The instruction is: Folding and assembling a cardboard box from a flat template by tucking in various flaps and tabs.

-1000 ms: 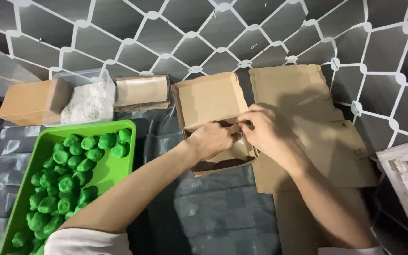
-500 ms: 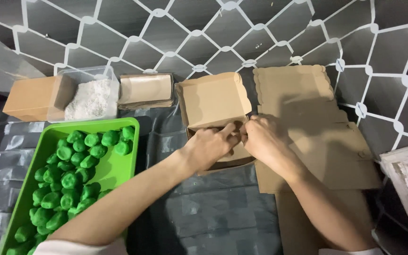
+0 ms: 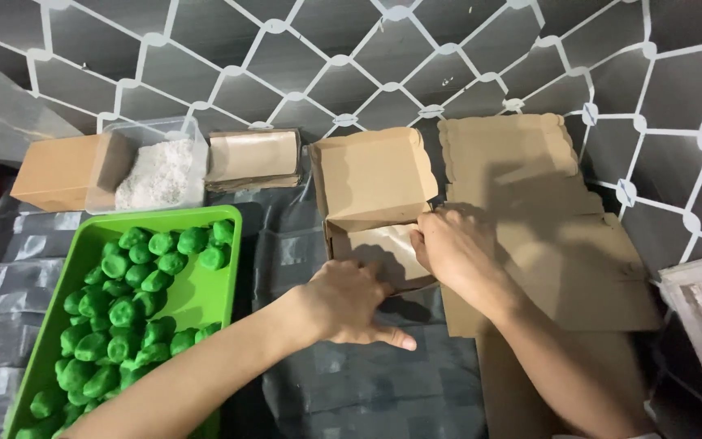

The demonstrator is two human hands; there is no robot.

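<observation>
Head view. My hands are on a small brown cardboard box (image 3: 375, 211) at the centre of the counter (image 3: 351, 382), which is covered in dark plastic sheeting. The box lid stands open, tilted back toward 12 o'clock; the tray part lies between my hands.

My left hand (image 3: 351, 302) sits at 7 o'clock of the box, palm down over its near left corner, fingers curled against the cardboard, thumb stretched flat out on the sheeting. Grip is narrow, pressing on the box edge rather than wrapped round it.

My right hand (image 3: 455, 252) is at 3 o'clock of the box, fingers bent and closed on the right wall of the tray. Grip holds that wall; fingertips are hidden behind the cardboard.

Flat cardboard blanks (image 3: 530, 211) with scalloped edges lie stacked at 3 o'clock, under my right forearm.

Green tray (image 3: 213, 305) at 9 o'clock, full of green round sweets (image 3: 127, 313).

At 10 to 11 o'clock, along the wall: a closed brown box (image 3: 54, 171), a clear tub (image 3: 156, 167) of white shreds, and a pile of folded boxes (image 3: 253, 158).
</observation>
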